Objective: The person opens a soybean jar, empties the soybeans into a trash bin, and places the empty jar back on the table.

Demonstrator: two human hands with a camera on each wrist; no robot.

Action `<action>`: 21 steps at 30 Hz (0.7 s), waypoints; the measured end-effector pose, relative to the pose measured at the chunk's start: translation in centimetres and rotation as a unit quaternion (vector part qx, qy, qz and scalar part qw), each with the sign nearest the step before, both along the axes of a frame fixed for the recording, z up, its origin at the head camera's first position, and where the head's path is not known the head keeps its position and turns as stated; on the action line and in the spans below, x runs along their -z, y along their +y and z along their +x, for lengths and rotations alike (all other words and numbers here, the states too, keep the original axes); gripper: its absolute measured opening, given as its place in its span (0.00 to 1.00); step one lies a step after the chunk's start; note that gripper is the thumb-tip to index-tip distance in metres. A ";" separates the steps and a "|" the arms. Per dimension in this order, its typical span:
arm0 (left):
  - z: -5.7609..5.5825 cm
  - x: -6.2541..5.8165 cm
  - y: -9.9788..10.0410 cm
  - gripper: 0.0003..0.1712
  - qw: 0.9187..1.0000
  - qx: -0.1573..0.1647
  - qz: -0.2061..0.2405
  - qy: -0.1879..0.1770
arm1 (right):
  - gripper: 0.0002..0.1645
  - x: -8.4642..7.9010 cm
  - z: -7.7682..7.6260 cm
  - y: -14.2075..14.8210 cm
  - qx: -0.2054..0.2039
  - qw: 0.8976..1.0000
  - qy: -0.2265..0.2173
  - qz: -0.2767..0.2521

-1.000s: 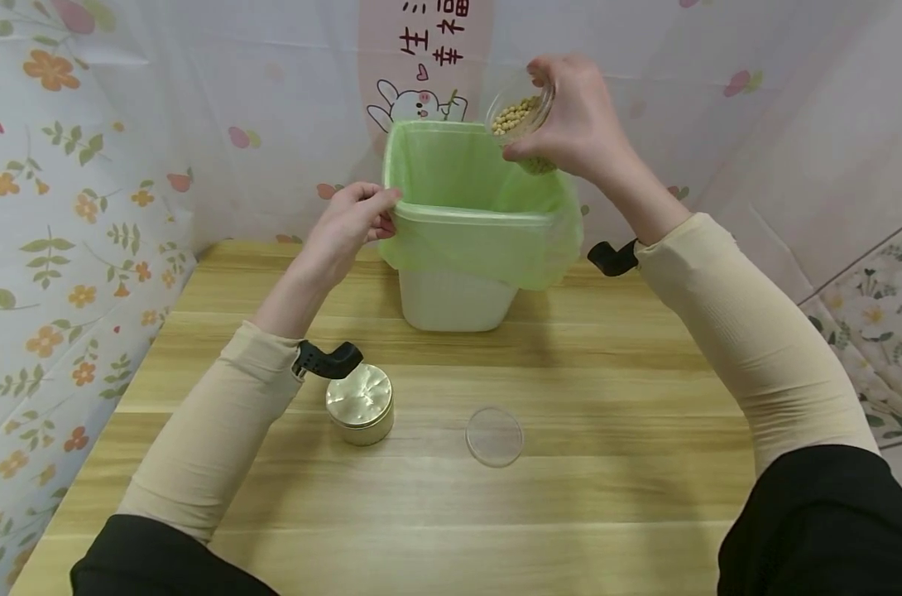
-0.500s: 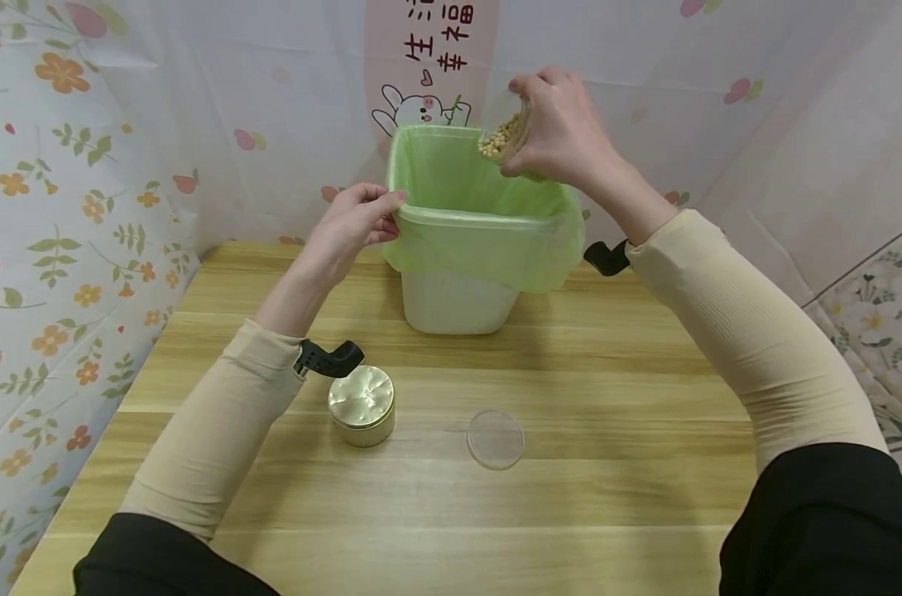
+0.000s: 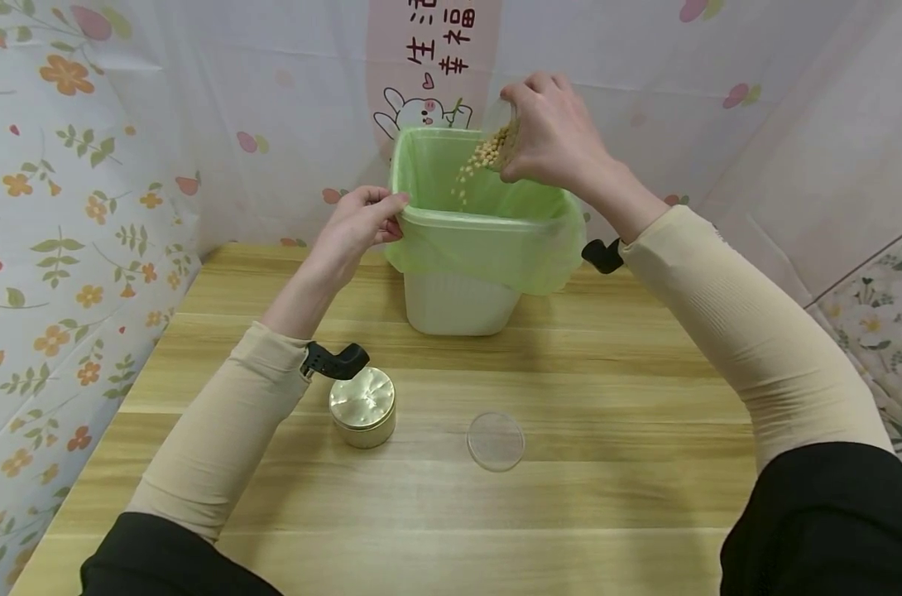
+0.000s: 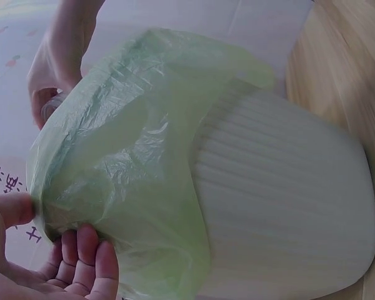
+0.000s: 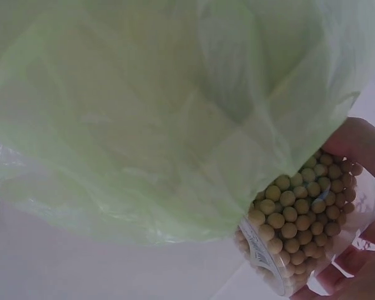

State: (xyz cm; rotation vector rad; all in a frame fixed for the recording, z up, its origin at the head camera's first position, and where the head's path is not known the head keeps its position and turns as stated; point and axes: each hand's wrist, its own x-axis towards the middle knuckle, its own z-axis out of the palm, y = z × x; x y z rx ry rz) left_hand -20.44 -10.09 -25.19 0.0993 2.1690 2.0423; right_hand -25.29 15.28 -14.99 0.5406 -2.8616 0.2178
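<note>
My right hand [image 3: 555, 132] grips a clear jar [image 5: 356, 215] of round yellow soybeans [image 5: 300, 215], tipped over the right part of a white bin [image 3: 462, 302]. Some soybeans are falling from its mouth into the bin, which is lined with a green plastic bag [image 3: 488, 240] folded over the rim. At the bin's left corner my left hand [image 3: 354, 228] holds the rim and bag between thumb and fingers, seen close in the left wrist view. The bag hides the bottom inside the bin.
A gold round tin [image 3: 362, 406] stands on the wooden table [image 3: 607, 497] near my left wrist. To its right lies a clear round lid [image 3: 496, 441]. A patterned cloth [image 3: 287, 74] hangs right behind the bin.
The right hand has moved slightly left and down, tilting the jar further. Soybeans that were inside the jar now spill into the bin. The left hand keeps its place on the rim.
</note>
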 end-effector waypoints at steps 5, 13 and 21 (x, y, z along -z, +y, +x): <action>0.0 0.0 0.0 0.18 1.000 -0.002 0.000 0.000 | 0.59 -0.1 -0.2 0.0 -0.005 1.000 0.005 0.009; 0.1 0.0 0.0 0.16 1.000 -0.005 0.001 0.000 | 0.59 0.0 -0.4 0.0 0.000 1.000 -0.003 0.019; 0.1 0.1 0.3 0.20 1.000 -0.007 0.011 -0.008 | 0.60 0.3 -0.4 0.0 -0.006 1.000 -0.004 0.025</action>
